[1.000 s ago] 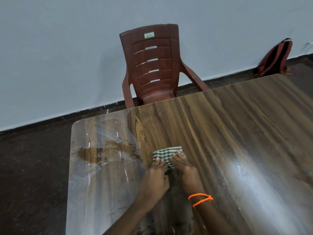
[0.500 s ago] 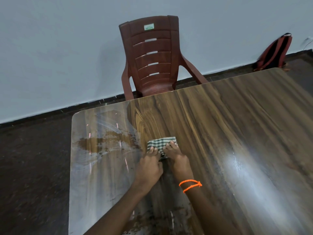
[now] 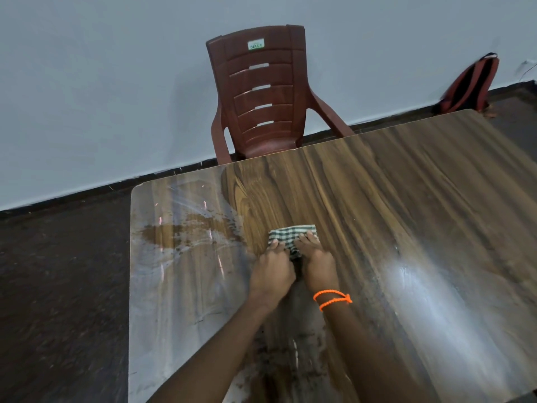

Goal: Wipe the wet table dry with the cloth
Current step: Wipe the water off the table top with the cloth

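From my feed I count 1 table (image 3: 406, 228), 1 cloth (image 3: 290, 232), 1 chair (image 3: 261, 97), 1 backpack (image 3: 470, 85) and 2 hands. The checked cloth lies folded near the table's middle, just right of 1 brownish wet patch (image 3: 186, 232). My left hand (image 3: 271, 270) and right hand (image 3: 318, 261) sit side by side on the cloth's near edge, fingers extended and pressing it flat to the wood, not clenched around it. 1 orange cord (image 3: 332, 299) loops twice round the right wrist. The hands cover the cloth's near half; the chair's seat and legs are hidden behind the table edge; the near wet streaks are blurred.
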The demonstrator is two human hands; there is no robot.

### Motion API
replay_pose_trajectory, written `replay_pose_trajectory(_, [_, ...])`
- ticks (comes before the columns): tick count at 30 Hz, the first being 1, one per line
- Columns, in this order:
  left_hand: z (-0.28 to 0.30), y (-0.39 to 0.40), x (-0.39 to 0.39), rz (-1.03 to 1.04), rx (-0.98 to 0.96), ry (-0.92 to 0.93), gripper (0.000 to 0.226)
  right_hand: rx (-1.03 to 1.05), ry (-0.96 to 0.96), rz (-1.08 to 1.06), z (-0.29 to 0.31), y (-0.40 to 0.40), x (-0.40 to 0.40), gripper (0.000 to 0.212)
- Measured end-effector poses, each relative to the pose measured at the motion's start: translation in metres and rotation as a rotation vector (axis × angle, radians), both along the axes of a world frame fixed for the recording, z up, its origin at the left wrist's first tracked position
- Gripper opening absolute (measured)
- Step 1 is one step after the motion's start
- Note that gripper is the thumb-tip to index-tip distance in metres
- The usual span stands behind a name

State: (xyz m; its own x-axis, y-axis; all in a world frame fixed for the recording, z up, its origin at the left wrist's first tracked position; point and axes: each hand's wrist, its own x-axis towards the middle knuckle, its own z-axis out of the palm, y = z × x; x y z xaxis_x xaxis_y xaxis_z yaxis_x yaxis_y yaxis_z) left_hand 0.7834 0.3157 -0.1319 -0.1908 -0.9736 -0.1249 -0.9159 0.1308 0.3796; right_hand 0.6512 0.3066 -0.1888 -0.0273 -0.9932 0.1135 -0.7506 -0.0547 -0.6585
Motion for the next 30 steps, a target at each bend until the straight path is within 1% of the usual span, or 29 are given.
replay_pose_trajectory(2, [-0.009, 0.001, 0.016, 0.028, 0.007, 0.038, 0.033, 0.011, -0.003, 0.032, 0.002, 0.003, 0.018, 0.04])
replay_pose_trajectory(5, [-0.018, 0.023, 0.033, 0.04, -0.009, 0.085, 0.039, 0.002, -0.003, 0.099, -0.007, 0.027, 0.028, 0.041])
replay_pose_trajectory(10, [-0.022, 0.073, 0.019, 0.026, 0.012, 0.113, 0.039, -0.005, 0.012, 0.207, -0.01, 0.079, -0.004, 0.05])
replay_pose_trajectory(13, [-0.014, 0.088, -0.011, -0.056, 0.003, 0.065, 0.04, -0.02, 0.028, 0.186, -0.004, 0.091, -0.035, 0.051])
replay_pose_trajectory(16, [-0.001, 0.07, -0.028, -0.051, 0.016, 0.024, 0.032, -0.007, 0.05, 0.111, -0.002, 0.08, -0.048, 0.055])
replay_pose_trajectory(19, [0.007, 0.052, -0.028, -0.038, 0.049, -0.056, 0.032, 0.025, 0.037, 0.015, -0.004, 0.062, -0.038, 0.043])
replay_pose_trajectory(21, [0.008, 0.048, -0.017, -0.013, 0.059, -0.052, 0.033, 0.05, 0.032, -0.007, -0.005, 0.055, -0.016, 0.037])
replay_pose_trajectory(24, [0.0, 0.052, 0.007, 0.036, 0.079, -0.022, 0.032, 0.035, 0.011, 0.015, -0.004, 0.063, 0.017, 0.037])
replay_pose_trajectory(27, [-0.009, 0.081, 0.022, 0.023, 0.086, -0.021, 0.026, -0.007, -0.01, 0.076, -0.01, 0.1, 0.021, 0.037])
replay_pose_trajectory(30, [-0.019, 0.122, 0.025, -0.033, 0.081, 0.004, 0.034, -0.023, -0.018, 0.146, -0.016, 0.137, 0.006, 0.04])
